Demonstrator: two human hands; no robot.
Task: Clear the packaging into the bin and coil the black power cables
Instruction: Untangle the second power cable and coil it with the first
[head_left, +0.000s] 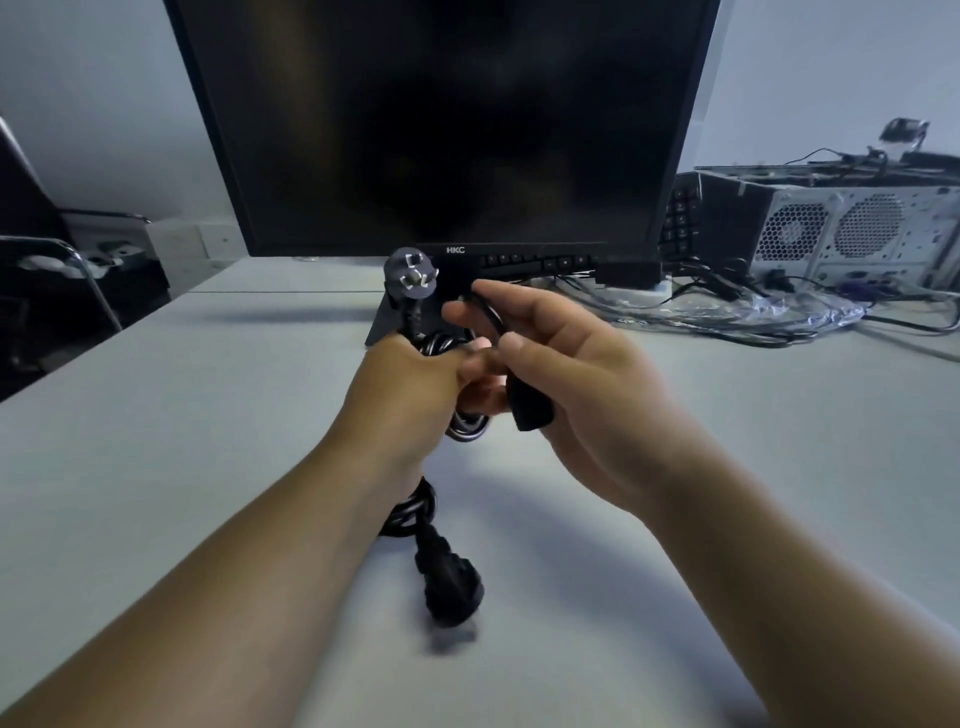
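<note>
Holding black cable (439, 344), HKC monitor (441, 119) behind

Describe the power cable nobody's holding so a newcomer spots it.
From the dark monitor, come down the grey desk toward the camera. The loose cable lies there, partly under the left forearm. Unlike the held cable in the left hand, whose pronged plug sticks up, nothing grips it.

The left hand (410, 395) and right hand (571, 379) are bare, and so are the left forearm (234, 571) and right forearm (779, 597) as far as the lower edge shows them. The forearms are slim and smooth. Creases mark the right wrist and palm; the fingertips (454, 313) are blurred.
</note>
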